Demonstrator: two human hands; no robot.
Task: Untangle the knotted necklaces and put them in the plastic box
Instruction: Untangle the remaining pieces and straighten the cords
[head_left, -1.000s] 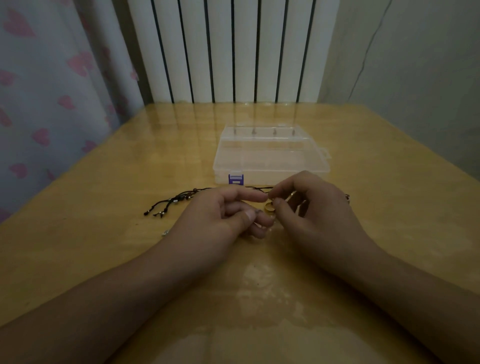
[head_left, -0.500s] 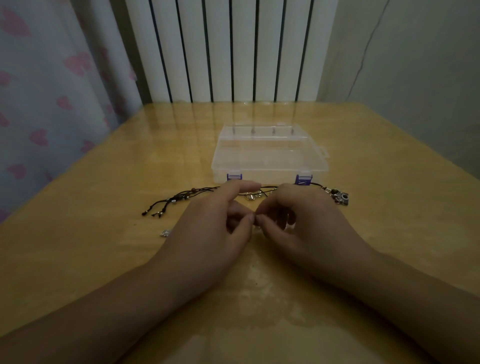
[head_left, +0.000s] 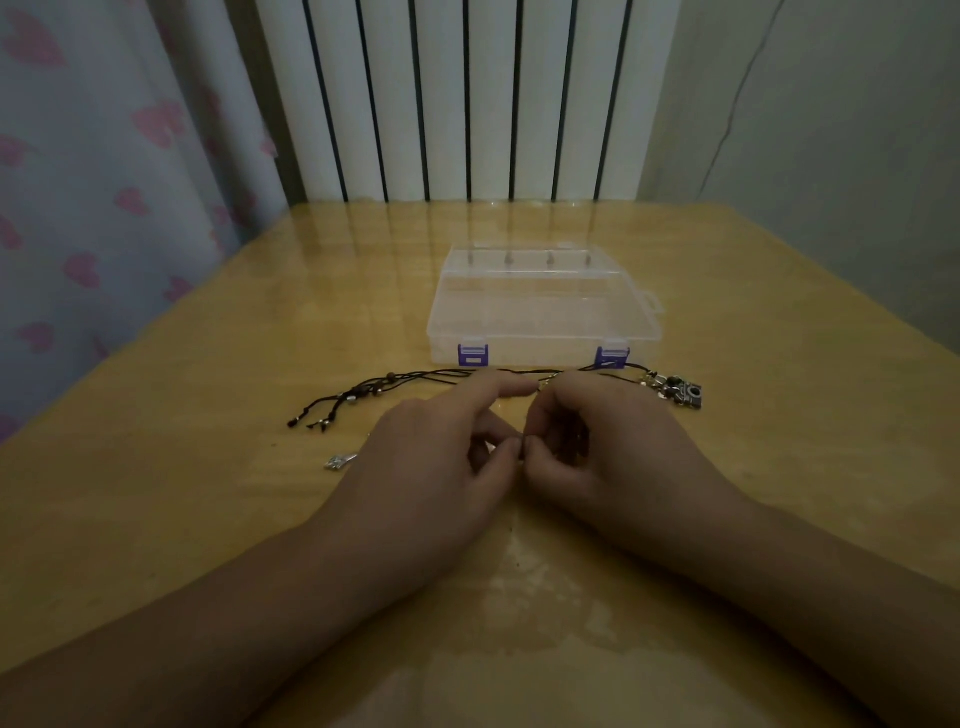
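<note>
Head view, vs 1.0 s ago: both hands have shifted together; gold ring formerly between fingertips no longer visible; box's right clasp and camera charm now exposed.

Left hand (head_left: 436, 457): index finger extended, thumb and other fingers curled, pinching at a point where they meet right-hand fingers. Right hand (head_left: 613, 447): fingers curled tight, pinching same point. Item pinched too small to tell; presumably cord.

Necklaces (head_left: 415, 379): black cords on table (head_left: 156, 519), running just beyond fingertips, L to R. Camera charm (head_left: 685, 397) right of fingers. Small silver charm (head_left: 340, 461) left of fingers.

Plastic box (head_left: 545, 312): lid shut, beyond cords.
</note>
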